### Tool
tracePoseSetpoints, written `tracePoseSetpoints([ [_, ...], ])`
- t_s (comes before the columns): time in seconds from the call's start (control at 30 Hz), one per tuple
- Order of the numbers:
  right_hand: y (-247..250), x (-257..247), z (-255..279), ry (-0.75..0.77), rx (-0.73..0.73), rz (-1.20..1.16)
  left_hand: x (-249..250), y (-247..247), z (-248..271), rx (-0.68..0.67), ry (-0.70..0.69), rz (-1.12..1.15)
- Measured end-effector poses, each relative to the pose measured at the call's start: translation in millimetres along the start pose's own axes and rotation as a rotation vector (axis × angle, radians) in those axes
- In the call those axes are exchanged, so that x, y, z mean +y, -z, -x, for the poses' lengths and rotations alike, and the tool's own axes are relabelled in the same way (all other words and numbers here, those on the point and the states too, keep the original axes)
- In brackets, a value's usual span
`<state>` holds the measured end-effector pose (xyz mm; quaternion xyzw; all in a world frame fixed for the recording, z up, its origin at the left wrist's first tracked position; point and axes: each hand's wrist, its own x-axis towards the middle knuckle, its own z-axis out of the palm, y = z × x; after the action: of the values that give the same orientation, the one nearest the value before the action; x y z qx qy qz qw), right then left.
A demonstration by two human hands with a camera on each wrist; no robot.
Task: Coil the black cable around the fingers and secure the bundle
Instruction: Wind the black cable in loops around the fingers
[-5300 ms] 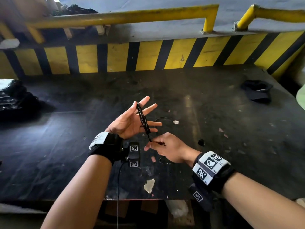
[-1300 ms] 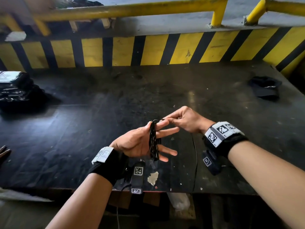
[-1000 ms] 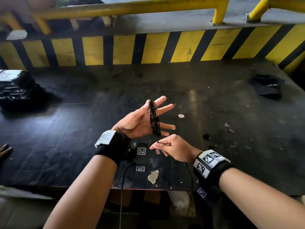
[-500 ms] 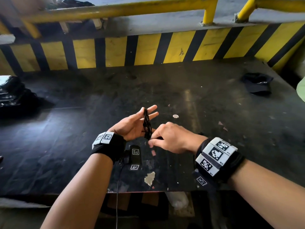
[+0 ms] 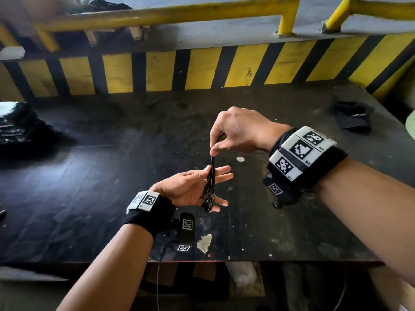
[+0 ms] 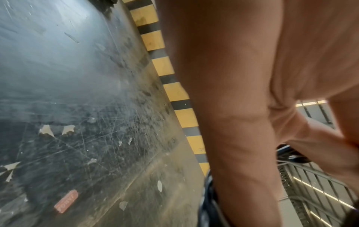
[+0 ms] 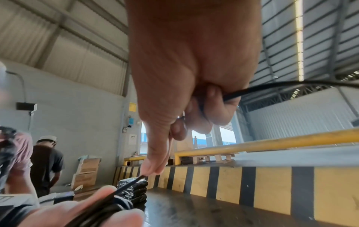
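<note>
The black cable (image 5: 209,189) is wound in a tight coil around the straight fingers of my left hand (image 5: 187,187), which is held palm up over the table. My right hand (image 5: 234,133) hovers just above the coil, thumb and forefinger pinching the cable's free strand (image 5: 212,157) and holding it taut upward. In the right wrist view the strand (image 7: 134,182) runs from the pinching fingertips (image 7: 151,167) down to the coil (image 7: 108,205), and the tail (image 7: 272,86) leaves through the curled fingers to the right. The left wrist view shows mostly the back of my left hand (image 6: 233,107).
A scuffed black table (image 5: 112,176) is backed by a yellow-and-black striped barrier (image 5: 202,70) and a yellow rail (image 5: 157,14). A stack of black packets (image 5: 20,129) lies at far left, a black cloth (image 5: 352,116) at far right, a coin (image 5: 240,158) near my hands. People (image 7: 46,161) stand beyond.
My right hand has risen from below my left fingers to above them, drawing the cable strand up over the coil. My left hand has sunk a little and stays flat.
</note>
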<state>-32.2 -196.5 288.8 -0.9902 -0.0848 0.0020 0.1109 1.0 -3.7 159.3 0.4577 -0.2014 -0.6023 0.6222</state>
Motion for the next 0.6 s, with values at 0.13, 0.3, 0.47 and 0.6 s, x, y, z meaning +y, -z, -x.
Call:
tracePoseSetpoints([
  [0.13, -11.4, 13.7, -5.5, -0.01, -0.002, -0.139, -0.3, -7.6, 7.9, -0.064, -0.013, 0.0],
  [0.3, -45.9, 36.8, -1.9, 0.012, 0.011, -0.528, 9.2, -24.0, 16.6, -0.22, -0.099, 0.053],
  [0.47, -100.9, 37.5, 24.4, -0.073, -0.03, -0.8, 25.0, -40.1, 18.4, -0.308, -0.277, 0.051],
  [0.6, -131.7, 14.2, 47.2, -0.059, -0.139, -0.82, 35.6, -29.2, 9.3, -0.225, -0.321, 0.041],
])
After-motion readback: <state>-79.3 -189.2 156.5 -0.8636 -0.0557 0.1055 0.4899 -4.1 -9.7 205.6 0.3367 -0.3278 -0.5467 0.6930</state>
